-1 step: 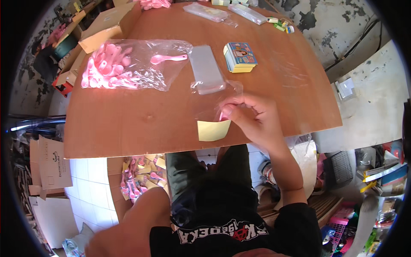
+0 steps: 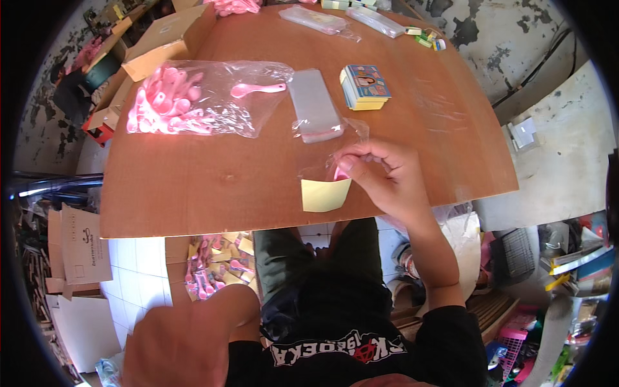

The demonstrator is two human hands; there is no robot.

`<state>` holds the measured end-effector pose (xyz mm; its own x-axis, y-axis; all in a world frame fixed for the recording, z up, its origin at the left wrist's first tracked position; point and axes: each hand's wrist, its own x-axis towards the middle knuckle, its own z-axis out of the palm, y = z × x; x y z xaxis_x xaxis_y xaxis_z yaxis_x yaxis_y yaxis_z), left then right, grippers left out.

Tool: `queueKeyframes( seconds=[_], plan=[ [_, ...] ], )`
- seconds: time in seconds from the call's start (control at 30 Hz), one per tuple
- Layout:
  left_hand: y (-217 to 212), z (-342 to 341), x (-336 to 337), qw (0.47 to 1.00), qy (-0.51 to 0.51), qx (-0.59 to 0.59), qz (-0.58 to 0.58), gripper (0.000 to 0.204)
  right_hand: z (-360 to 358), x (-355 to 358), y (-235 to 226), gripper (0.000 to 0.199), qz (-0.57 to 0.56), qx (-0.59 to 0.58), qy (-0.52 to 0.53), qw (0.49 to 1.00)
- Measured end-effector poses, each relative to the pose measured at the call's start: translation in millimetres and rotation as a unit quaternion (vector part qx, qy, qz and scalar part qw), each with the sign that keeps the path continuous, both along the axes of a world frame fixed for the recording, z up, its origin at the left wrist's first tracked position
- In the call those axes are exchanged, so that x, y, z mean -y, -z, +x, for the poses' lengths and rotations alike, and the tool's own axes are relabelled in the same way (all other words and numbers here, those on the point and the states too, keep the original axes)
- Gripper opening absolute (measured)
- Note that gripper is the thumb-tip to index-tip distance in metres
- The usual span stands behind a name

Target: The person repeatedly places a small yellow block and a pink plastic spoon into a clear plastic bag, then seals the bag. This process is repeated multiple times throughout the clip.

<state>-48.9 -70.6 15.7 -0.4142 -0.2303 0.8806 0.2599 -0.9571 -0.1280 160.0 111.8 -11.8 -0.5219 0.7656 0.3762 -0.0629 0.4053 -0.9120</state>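
Between the thumb and fingers of my right hand [image 2: 393,171] is a clear plastic bag with a pink spoon [image 2: 340,173] in it, held just above the near part of the table. A pale yellow card [image 2: 326,195] hangs at the bag's lower end. My left arm is bent up at the lower left, and my left hand [image 2: 158,345] is a blur close to the view, its fingers not distinguishable. Past the right hand lie a stack of clear plastic sleeves [image 2: 314,103] and a stack of printed cards [image 2: 365,87] with yellow edges.
A large clear bag of pink spoons [image 2: 167,100] lies on the table's [image 2: 225,193] left, one spoon [image 2: 258,89] apart from the heap. Behind it stands a cardboard box [image 2: 169,40]. Below the table edge, a carton [image 2: 178,267] holds several packed pink spoons with yellow cards.
My left hand has come up a little at the lower left and shows larger. My right hand keeps its pinch on the bag, nearly in place. The whole view has shifted slightly.
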Motion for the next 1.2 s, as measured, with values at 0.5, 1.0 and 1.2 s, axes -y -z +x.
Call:
queueKeyframes(
  seconds=[0.5,1.0,1.2],
  plan=[
    [63.2,22.0,-106.5,0.781,0.132,0.015,-0.610,0.015,-12.5,-5.8,16.7,0.016,-0.091,-0.018,-0.016,0.996],
    [66.2,-4.0,-104.0,0.772,0.150,-0.079,-0.613,0.015,-5.6,-33.6,25.4,0.012,0.015,-0.009,-0.185,0.983],
    [72.4,-8.9,-103.3,0.766,0.165,-0.078,-0.616,0.019,-5.3,-29.3,20.6,0.018,0.113,0.055,-0.172,0.977]
  ],
)
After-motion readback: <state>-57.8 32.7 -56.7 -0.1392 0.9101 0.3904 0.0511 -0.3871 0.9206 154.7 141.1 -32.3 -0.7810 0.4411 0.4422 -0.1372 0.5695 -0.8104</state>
